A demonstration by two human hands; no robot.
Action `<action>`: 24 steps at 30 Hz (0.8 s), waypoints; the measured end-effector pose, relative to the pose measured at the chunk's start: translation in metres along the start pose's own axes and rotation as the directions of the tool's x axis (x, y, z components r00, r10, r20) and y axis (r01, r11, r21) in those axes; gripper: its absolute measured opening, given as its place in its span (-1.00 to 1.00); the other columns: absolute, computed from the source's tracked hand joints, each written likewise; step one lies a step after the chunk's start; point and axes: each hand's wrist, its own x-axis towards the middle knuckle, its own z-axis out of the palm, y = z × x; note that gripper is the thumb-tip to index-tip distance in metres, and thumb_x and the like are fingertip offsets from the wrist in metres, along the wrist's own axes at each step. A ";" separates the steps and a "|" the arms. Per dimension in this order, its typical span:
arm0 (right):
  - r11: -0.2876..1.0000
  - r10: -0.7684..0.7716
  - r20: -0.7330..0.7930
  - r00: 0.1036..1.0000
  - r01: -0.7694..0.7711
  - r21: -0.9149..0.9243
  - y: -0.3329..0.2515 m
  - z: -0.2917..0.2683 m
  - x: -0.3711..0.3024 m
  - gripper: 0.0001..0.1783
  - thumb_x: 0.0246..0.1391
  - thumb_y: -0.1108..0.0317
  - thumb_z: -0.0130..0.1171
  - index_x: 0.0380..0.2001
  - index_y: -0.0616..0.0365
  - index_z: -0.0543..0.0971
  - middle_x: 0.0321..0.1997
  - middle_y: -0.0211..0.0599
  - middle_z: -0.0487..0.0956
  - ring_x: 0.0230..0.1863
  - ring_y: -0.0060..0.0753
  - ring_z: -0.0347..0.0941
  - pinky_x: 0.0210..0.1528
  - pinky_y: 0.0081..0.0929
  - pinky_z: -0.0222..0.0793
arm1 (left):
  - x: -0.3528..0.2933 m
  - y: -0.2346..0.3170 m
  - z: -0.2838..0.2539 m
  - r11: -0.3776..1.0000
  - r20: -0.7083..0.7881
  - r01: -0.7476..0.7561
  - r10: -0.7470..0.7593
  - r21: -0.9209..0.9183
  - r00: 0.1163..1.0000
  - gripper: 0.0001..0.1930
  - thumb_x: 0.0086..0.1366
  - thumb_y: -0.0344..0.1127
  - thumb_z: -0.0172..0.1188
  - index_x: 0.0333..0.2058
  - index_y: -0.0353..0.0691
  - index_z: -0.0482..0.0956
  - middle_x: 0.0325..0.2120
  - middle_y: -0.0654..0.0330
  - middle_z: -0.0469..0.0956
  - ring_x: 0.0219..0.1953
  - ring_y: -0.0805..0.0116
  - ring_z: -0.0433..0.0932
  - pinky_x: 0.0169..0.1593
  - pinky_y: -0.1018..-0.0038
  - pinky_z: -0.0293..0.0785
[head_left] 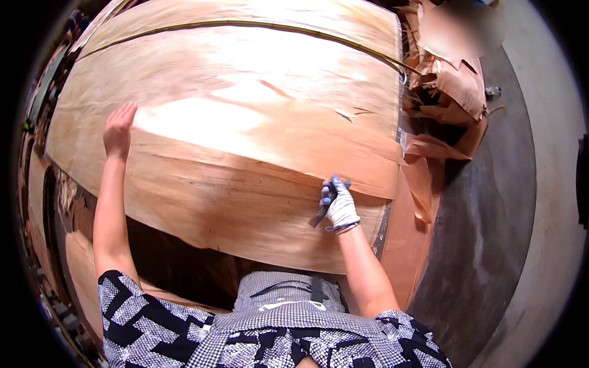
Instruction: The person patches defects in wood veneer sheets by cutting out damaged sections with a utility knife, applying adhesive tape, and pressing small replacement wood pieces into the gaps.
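Note:
A broad sheet of pale wood veneer (245, 165) lies before me, with a second veneer sheet (325, 138) overlapping it. My bare left hand (119, 129) rests at the left end of the upper sheet, fingers stretched out and held together. On my right hand (341, 205) is a white glove with blue-grey fingertips. Its fingers are wrapped round a dark flat-bladed tool (319, 216), whose exact kind I cannot make out. This hand is at the upper sheet's near edge, toward the right. A small split (350, 115) shows in the veneer farther back.
A long thin strip (245, 23) crosses the far part of the veneer. Torn veneer scraps (454, 92) are heaped at the right, with more pieces hanging beside the stack. Dark grey floor (485, 233) runs along the right. Stacked boards (40, 214) stand at the left.

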 end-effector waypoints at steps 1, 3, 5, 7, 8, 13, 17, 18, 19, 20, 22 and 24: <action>0.999 -0.011 0.030 0.999 0.010 0.032 0.005 0.000 0.000 -0.82 0.15 0.16 0.19 -0.43 -0.03 0.52 -0.51 -0.52 0.58 -0.55 -0.61 0.51 -0.68 -0.66 0.25 | -0.010 -0.007 0.017 0.995 0.032 0.064 -0.062 -0.074 0.998 -0.66 0.26 -0.43 -0.06 -0.01 -0.13 0.54 0.02 0.18 0.52 0.12 0.26 0.44 0.20 0.27 0.28; 0.999 0.001 0.027 1.000 -0.002 0.034 0.014 0.001 -0.002 -0.86 0.16 0.18 0.18 -0.41 -0.06 0.51 -0.46 -0.50 0.59 -0.53 -0.61 0.50 -0.67 -0.65 0.25 | -0.028 -0.014 0.049 0.979 0.165 0.193 -0.180 -0.066 0.970 -0.62 0.25 -0.44 -0.08 0.03 -0.11 0.52 0.07 0.17 0.48 0.18 0.23 0.38 0.24 0.20 0.22; 0.998 -0.040 -0.029 0.999 0.038 -0.054 0.020 0.006 -0.001 -0.86 0.18 0.20 0.15 -0.35 -0.02 0.48 -0.48 -0.45 0.60 -0.60 -0.59 0.47 -0.69 -0.65 0.23 | -0.042 -0.009 0.072 0.951 0.279 0.307 -0.305 0.038 0.910 -0.57 0.24 -0.46 -0.08 0.08 -0.09 0.48 0.13 0.16 0.43 0.24 0.19 0.30 0.28 0.16 0.16; 0.995 -0.048 -0.086 0.995 0.040 -0.087 0.025 0.013 0.002 -0.88 0.19 0.22 0.14 -0.33 -0.02 0.48 -0.44 -0.40 0.62 -0.58 -0.56 0.51 -0.72 -0.65 0.21 | -0.050 0.022 0.086 0.943 0.213 0.326 -0.334 0.071 0.918 -0.54 0.21 -0.47 -0.07 0.11 -0.11 0.45 0.16 0.11 0.38 0.27 0.12 0.25 0.30 0.15 0.11; 0.993 -0.052 -0.121 0.991 0.038 -0.114 0.026 0.018 0.005 -0.88 0.19 0.23 0.14 -0.33 -0.02 0.48 -0.44 -0.38 0.63 -0.57 -0.55 0.51 -0.72 -0.65 0.21 | -0.048 0.044 0.088 0.933 0.186 0.342 -0.358 0.115 0.915 -0.52 0.19 -0.47 -0.07 0.12 -0.12 0.43 0.18 0.08 0.35 0.28 0.08 0.22 0.31 0.15 0.09; 0.978 -0.022 -0.133 0.991 -0.006 -0.207 0.029 0.034 0.003 -0.83 0.17 0.18 0.17 -0.33 0.00 0.48 -0.48 -0.34 0.63 -0.63 -0.53 0.50 -0.79 -0.62 0.20 | -0.020 0.217 0.067 0.866 -0.051 -0.045 0.022 -0.498 0.998 -0.47 0.23 -0.33 0.04 0.21 -0.16 0.30 0.26 0.02 0.21 0.35 0.10 0.07 0.37 0.12 -0.08; 0.898 -0.024 -0.035 0.999 0.006 -0.441 0.017 0.002 -0.044 -0.68 0.10 0.09 0.25 -0.26 0.10 0.51 -0.41 -0.36 0.60 -0.52 -0.59 0.48 -0.65 -0.71 0.24 | -0.005 0.327 0.053 0.754 0.225 -0.021 0.223 -0.657 0.949 -0.34 0.32 -0.04 0.02 0.32 -0.06 0.08 0.36 0.13 -0.01 0.41 0.06 -0.11 0.38 0.07 -0.17; 0.871 0.007 -0.031 1.000 -0.021 -0.490 0.009 -0.013 -0.059 -0.72 0.12 0.17 0.23 -0.24 0.11 0.49 -0.42 -0.37 0.58 -0.53 -0.59 0.46 -0.66 -0.69 0.24 | -0.004 0.339 0.053 0.745 0.243 0.011 0.204 -0.667 0.948 -0.35 0.32 0.00 0.02 0.32 -0.06 0.11 0.36 0.13 0.00 0.41 0.06 -0.11 0.38 0.08 -0.20; 0.817 -0.112 -0.114 0.987 0.026 -0.576 0.003 -0.029 -0.075 -0.75 0.14 0.21 0.20 -0.21 0.11 0.47 -0.42 -0.37 0.57 -0.53 -0.59 0.46 -0.66 -0.69 0.26 | -0.005 0.347 0.051 0.764 0.277 0.042 0.182 -0.644 0.944 -0.35 0.32 0.00 0.02 0.32 -0.07 0.11 0.36 0.12 -0.01 0.40 0.05 -0.11 0.38 0.07 -0.20; 0.761 -0.223 -0.153 0.963 0.074 -0.645 -0.003 -0.047 -0.090 -0.77 0.16 0.25 0.17 -0.19 0.11 0.46 -0.42 -0.37 0.56 -0.53 -0.59 0.46 -0.66 -0.68 0.27 | -0.006 0.351 0.051 0.779 0.282 0.056 0.157 -0.624 0.946 -0.34 0.31 0.00 0.02 0.31 -0.08 0.11 0.36 0.12 -0.01 0.40 0.05 -0.11 0.38 0.07 -0.19; 0.751 -0.389 -0.269 0.881 0.134 -0.647 -0.026 -0.085 -0.115 -0.81 0.20 0.28 0.11 -0.17 0.09 0.43 -0.42 -0.38 0.54 -0.55 -0.60 0.45 -0.66 -0.68 0.32 | -0.008 0.361 0.047 0.799 0.260 0.054 0.130 -0.599 0.957 -0.34 0.31 0.00 0.02 0.31 -0.10 0.11 0.36 0.10 -0.01 0.40 0.04 -0.11 0.38 0.06 -0.19; 0.792 -0.402 -0.343 0.849 0.133 -0.596 -0.056 -0.118 -0.131 -0.83 0.22 0.27 0.08 -0.19 0.07 0.44 -0.42 -0.38 0.55 -0.57 -0.60 0.45 -0.67 -0.69 0.33 | -0.007 0.378 0.040 0.814 0.268 0.034 0.152 -0.580 0.951 -0.33 0.31 0.01 0.02 0.31 -0.13 0.12 0.36 0.10 -0.01 0.40 0.04 -0.11 0.38 0.06 -0.20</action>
